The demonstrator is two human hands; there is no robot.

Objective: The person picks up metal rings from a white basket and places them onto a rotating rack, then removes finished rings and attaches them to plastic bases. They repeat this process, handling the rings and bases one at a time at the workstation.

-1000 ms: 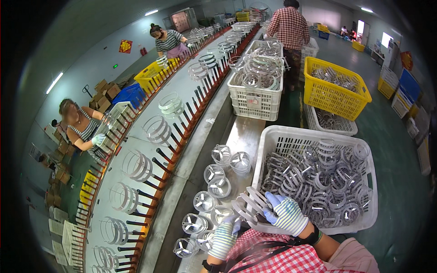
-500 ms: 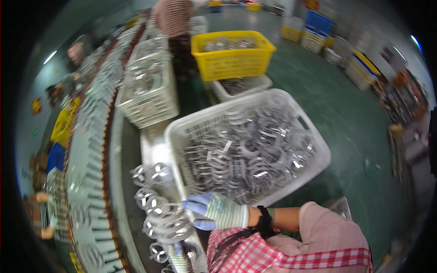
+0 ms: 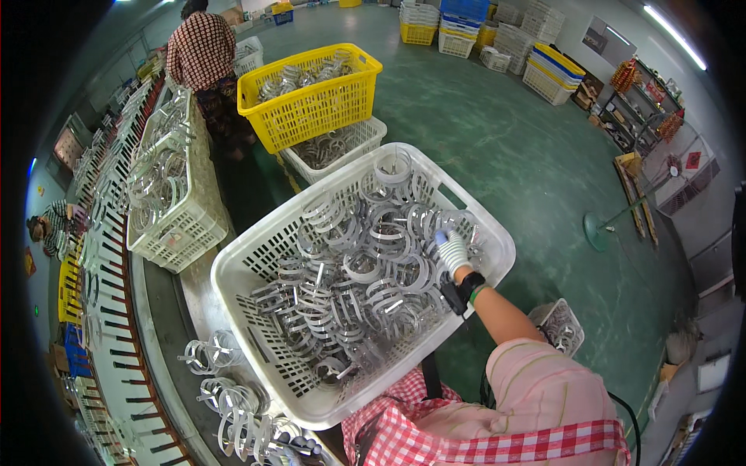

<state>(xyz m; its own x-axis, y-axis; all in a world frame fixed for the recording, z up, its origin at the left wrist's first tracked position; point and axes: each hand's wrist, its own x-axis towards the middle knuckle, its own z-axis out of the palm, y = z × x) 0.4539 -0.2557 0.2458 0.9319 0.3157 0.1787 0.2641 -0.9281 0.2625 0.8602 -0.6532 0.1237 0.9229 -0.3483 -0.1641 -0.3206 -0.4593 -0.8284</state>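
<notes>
A large white basket full of clear plastic rings stands in front of me, tilted in view. My right hand, in a striped glove with bluish fingertips, reaches over its right end. Its fingers curl down among the rings, closed on one at the edge of the heap; the fingertips are partly hidden. At the lower edge, my left hand shows only gloved fingertips, bent against clear rings. More clear rings lie in a row on the metal ledge left of the basket.
A conveyor with dark slats runs along the left. Beyond the basket stand a yellow crate on a white one and a long white crate, all holding rings. A person stands far left; another is across the conveyor.
My right hand has moved from above the rings on the ledge to the right end of the basket. My view has shifted, and my left hand sits lower in it.
</notes>
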